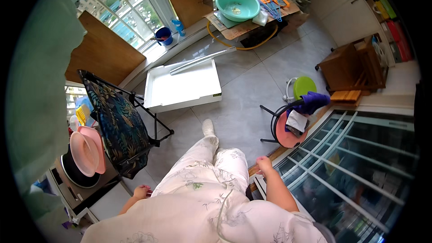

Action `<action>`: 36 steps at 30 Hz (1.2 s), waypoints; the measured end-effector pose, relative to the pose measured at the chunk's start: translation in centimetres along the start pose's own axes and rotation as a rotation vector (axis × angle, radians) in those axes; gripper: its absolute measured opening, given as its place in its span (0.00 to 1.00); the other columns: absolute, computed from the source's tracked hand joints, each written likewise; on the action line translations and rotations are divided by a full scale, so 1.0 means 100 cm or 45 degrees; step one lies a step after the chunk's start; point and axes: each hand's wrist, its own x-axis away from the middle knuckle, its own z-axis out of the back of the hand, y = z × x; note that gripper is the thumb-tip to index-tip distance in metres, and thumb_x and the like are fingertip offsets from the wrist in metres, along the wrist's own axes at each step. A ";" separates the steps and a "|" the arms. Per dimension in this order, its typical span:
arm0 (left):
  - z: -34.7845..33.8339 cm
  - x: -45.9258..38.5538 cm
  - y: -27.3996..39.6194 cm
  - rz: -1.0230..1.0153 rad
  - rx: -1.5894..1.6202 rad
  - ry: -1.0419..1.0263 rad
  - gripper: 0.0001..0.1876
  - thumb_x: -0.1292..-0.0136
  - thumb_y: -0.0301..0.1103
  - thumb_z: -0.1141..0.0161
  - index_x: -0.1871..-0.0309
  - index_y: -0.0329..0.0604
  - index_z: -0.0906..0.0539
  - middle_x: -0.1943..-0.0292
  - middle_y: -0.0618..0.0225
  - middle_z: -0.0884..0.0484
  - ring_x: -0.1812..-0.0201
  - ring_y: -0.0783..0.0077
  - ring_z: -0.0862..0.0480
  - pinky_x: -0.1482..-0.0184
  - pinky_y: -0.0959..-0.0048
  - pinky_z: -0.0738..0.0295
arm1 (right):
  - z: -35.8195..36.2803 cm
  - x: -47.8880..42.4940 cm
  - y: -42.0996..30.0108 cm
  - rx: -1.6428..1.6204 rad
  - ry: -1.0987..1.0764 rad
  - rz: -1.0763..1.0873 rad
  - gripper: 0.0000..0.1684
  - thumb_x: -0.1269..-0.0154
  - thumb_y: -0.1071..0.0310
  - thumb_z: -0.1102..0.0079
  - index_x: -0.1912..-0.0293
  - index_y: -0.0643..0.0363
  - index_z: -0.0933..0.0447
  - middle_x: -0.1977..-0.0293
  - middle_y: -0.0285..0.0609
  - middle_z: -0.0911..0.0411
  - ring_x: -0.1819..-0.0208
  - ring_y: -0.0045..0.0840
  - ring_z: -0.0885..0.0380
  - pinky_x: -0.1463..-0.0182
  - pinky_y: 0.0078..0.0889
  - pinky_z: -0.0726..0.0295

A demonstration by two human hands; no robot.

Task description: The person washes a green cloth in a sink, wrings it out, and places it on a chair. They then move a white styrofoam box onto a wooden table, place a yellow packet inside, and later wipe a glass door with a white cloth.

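My left hand [142, 191] hangs low beside my left thigh, partly hidden by my clothing. Whether it holds anything cannot be made out. To the right of my legs, my right hand [264, 166] is in the air with its fingers curled, and nothing shows in them. Ahead on the grey tiles stands a shallow white tray-like box [185, 86], with a long silvery strip [202, 61] lying across its far rim. A folding chair with leaf-patterned fabric [116, 125] stands closest to my left hand. On the right is a pink-seated round chair [287, 131], with cloths on it.
A turquoise basin [238, 5] rests on a cardboard-topped stand, beside hangers [266, 0]. A yellow hoop [243, 48] surrounds its base. Left are pink basins [84, 153] over a black pan. A green stool [303, 87], brown cabinet [344, 64] and glazed sliding door [351, 162] line the right.
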 end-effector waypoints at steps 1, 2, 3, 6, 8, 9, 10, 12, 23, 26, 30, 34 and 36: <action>-0.005 -0.010 -0.003 0.005 0.016 0.037 0.08 0.42 0.29 0.53 0.61 0.41 0.26 0.71 0.63 0.20 0.70 0.68 0.19 0.72 0.69 0.27 | 0.002 -0.014 -0.025 -0.056 -0.048 -0.024 0.13 0.45 0.68 0.51 0.58 0.53 0.30 0.70 0.38 0.28 0.74 0.30 0.25 0.76 0.35 0.25; -0.007 -0.025 -0.019 0.017 0.032 0.075 0.08 0.42 0.29 0.53 0.61 0.42 0.26 0.71 0.64 0.20 0.71 0.68 0.19 0.74 0.70 0.28 | 0.003 -0.037 -0.047 -0.073 -0.034 -0.067 0.16 0.46 0.66 0.49 0.56 0.54 0.31 0.65 0.40 0.29 0.69 0.33 0.25 0.72 0.41 0.24; -0.015 -0.034 -0.031 0.028 0.050 0.111 0.07 0.42 0.29 0.53 0.61 0.43 0.26 0.72 0.64 0.20 0.72 0.68 0.19 0.75 0.71 0.29 | 0.004 -0.053 -0.077 -0.047 -0.072 -0.080 0.17 0.45 0.65 0.49 0.54 0.55 0.32 0.62 0.40 0.30 0.66 0.34 0.26 0.69 0.44 0.25; -0.043 -0.019 -0.053 0.160 0.140 0.146 0.08 0.43 0.29 0.54 0.61 0.44 0.26 0.73 0.63 0.20 0.76 0.68 0.19 0.78 0.72 0.33 | -0.013 -0.121 -0.163 -0.074 -0.196 -0.085 0.20 0.43 0.62 0.47 0.50 0.54 0.36 0.54 0.42 0.34 0.56 0.37 0.31 0.60 0.52 0.28; -0.066 -0.004 -0.063 0.278 0.219 0.208 0.08 0.44 0.28 0.54 0.62 0.43 0.26 0.73 0.63 0.20 0.77 0.68 0.19 0.79 0.72 0.34 | -0.037 -0.164 -0.223 -0.014 -0.292 -0.043 0.23 0.42 0.58 0.45 0.48 0.54 0.37 0.52 0.42 0.35 0.55 0.37 0.32 0.59 0.53 0.28; -0.083 0.008 -0.065 0.343 0.263 0.262 0.08 0.44 0.27 0.54 0.62 0.42 0.26 0.73 0.62 0.20 0.78 0.68 0.20 0.79 0.72 0.34 | -0.051 -0.184 -0.251 -0.014 -0.298 -0.007 0.25 0.42 0.57 0.45 0.47 0.55 0.38 0.51 0.43 0.36 0.54 0.38 0.32 0.58 0.54 0.29; -0.096 0.013 -0.076 0.394 0.288 0.294 0.07 0.45 0.26 0.54 0.64 0.42 0.26 0.74 0.61 0.20 0.78 0.68 0.20 0.80 0.72 0.33 | -0.065 -0.202 -0.274 -0.022 -0.301 0.028 0.28 0.42 0.56 0.44 0.46 0.56 0.38 0.50 0.44 0.37 0.54 0.39 0.33 0.57 0.56 0.29; -0.127 0.027 -0.080 0.486 0.285 0.385 0.06 0.47 0.24 0.53 0.67 0.40 0.26 0.77 0.61 0.21 0.79 0.68 0.21 0.80 0.72 0.31 | -0.096 -0.233 -0.313 0.089 -0.199 0.079 0.32 0.43 0.53 0.43 0.43 0.57 0.40 0.51 0.45 0.36 0.52 0.41 0.34 0.54 0.60 0.31; -0.225 0.056 -0.080 0.823 0.440 0.484 0.07 0.49 0.19 0.55 0.72 0.37 0.25 0.83 0.60 0.22 0.84 0.69 0.22 0.81 0.73 0.25 | -0.230 -0.371 -0.345 0.445 -0.178 0.083 0.32 0.44 0.58 0.44 0.42 0.58 0.40 0.50 0.50 0.33 0.52 0.44 0.30 0.53 0.59 0.29; -0.226 0.056 -0.073 0.803 0.453 0.445 0.07 0.48 0.19 0.55 0.70 0.37 0.25 0.81 0.60 0.22 0.83 0.69 0.22 0.80 0.72 0.25 | -0.231 -0.383 -0.333 0.330 -0.323 -0.015 0.27 0.44 0.66 0.48 0.44 0.58 0.38 0.52 0.50 0.31 0.57 0.42 0.27 0.61 0.52 0.23; -0.209 0.050 -0.073 0.639 0.588 0.380 0.06 0.46 0.20 0.54 0.68 0.37 0.26 0.80 0.60 0.22 0.82 0.69 0.23 0.79 0.72 0.25 | -0.206 -0.378 -0.278 0.177 -0.159 0.120 0.22 0.47 0.72 0.52 0.49 0.57 0.33 0.57 0.46 0.27 0.61 0.38 0.25 0.72 0.43 0.21; -0.190 0.032 -0.052 0.333 0.687 0.341 0.06 0.44 0.21 0.55 0.65 0.38 0.28 0.77 0.61 0.23 0.79 0.69 0.23 0.77 0.74 0.26 | -0.146 -0.354 -0.200 0.052 -0.099 0.208 0.23 0.49 0.75 0.53 0.49 0.58 0.34 0.59 0.46 0.26 0.62 0.35 0.24 0.70 0.41 0.21; -0.180 0.030 -0.014 0.260 0.665 0.348 0.06 0.42 0.22 0.54 0.63 0.39 0.28 0.76 0.63 0.23 0.77 0.70 0.23 0.75 0.76 0.27 | -0.112 -0.300 -0.191 0.027 -0.071 0.178 0.24 0.49 0.75 0.52 0.49 0.58 0.33 0.59 0.46 0.26 0.62 0.34 0.23 0.70 0.38 0.20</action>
